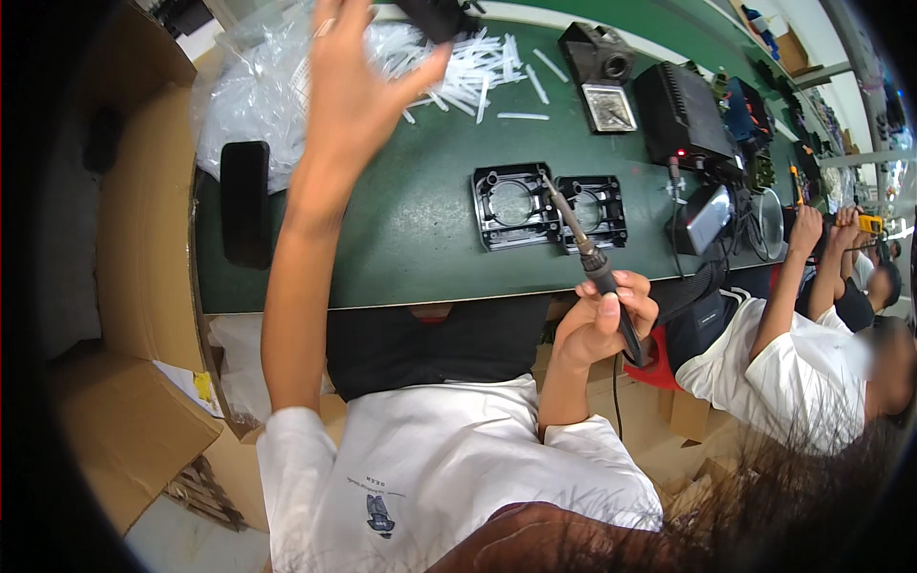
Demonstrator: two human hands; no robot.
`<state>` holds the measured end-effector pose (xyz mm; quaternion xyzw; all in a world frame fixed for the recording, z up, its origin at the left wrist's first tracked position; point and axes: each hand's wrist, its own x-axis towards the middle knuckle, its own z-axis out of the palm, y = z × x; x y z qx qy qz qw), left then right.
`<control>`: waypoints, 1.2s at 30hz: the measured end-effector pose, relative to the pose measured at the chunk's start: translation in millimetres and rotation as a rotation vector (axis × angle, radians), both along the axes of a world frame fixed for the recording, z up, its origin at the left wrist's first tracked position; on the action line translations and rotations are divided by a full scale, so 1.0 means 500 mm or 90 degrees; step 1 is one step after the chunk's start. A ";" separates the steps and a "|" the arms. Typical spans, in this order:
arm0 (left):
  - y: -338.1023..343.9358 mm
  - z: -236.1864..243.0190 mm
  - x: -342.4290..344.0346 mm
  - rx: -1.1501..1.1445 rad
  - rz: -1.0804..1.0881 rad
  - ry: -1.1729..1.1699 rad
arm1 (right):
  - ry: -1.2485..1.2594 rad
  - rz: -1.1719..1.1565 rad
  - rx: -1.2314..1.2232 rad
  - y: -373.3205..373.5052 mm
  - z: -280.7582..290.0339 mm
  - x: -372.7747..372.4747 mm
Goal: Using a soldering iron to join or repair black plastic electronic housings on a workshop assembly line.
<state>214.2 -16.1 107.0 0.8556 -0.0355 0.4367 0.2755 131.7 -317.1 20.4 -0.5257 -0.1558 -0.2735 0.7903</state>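
Observation:
My left hand point(353, 105), blurred, reaches up to the top edge with thumb spread from its fingers, whose tips are cut off; a black object point(428, 14) is beside it. My right hand point(611, 310) grips a black-handled soldering iron point(597, 267), whose metal tip lies over two black plastic frames point(511, 234), each with a round opening, side by side on the green bench point(401, 248). Many white thin tubes point(482, 72) and a clear plastic bag point(244, 105) are near my left hand. A black phone-shaped object point(245, 203) lies left.
An iron holder point(602, 81), a black station with red light point(688, 115) and cables stand at the right. Beyond, co-workers point(793, 353) hold yellow tools point(867, 223). Cardboard boxes point(143, 239) line the left side; a red seat point(654, 372) is under the bench.

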 end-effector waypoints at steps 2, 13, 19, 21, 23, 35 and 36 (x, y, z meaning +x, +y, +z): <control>-0.004 0.030 0.127 -0.133 0.014 0.101 | 0.000 0.004 -0.011 -0.009 0.006 -0.007; -0.133 -0.087 -0.179 -0.069 -0.249 0.425 | -0.003 -0.078 -0.025 -0.092 -0.010 -0.002; -0.141 -0.104 -0.191 -0.140 -0.233 0.387 | -0.017 0.014 -0.085 -0.038 -0.022 0.018; -0.160 -0.105 -0.179 -0.132 -0.226 0.369 | -0.023 0.022 -0.093 -0.025 -0.021 0.028; -0.168 -0.110 -0.165 -0.136 -0.249 0.344 | -0.034 -0.019 -0.036 -0.021 -0.016 0.039; -0.072 -0.140 -0.249 -0.100 -0.048 0.174 | -0.061 0.112 -0.249 -0.013 -0.040 0.049; -0.072 -0.144 -0.249 -0.107 -0.045 0.161 | -0.072 0.096 -0.303 -0.015 -0.042 0.051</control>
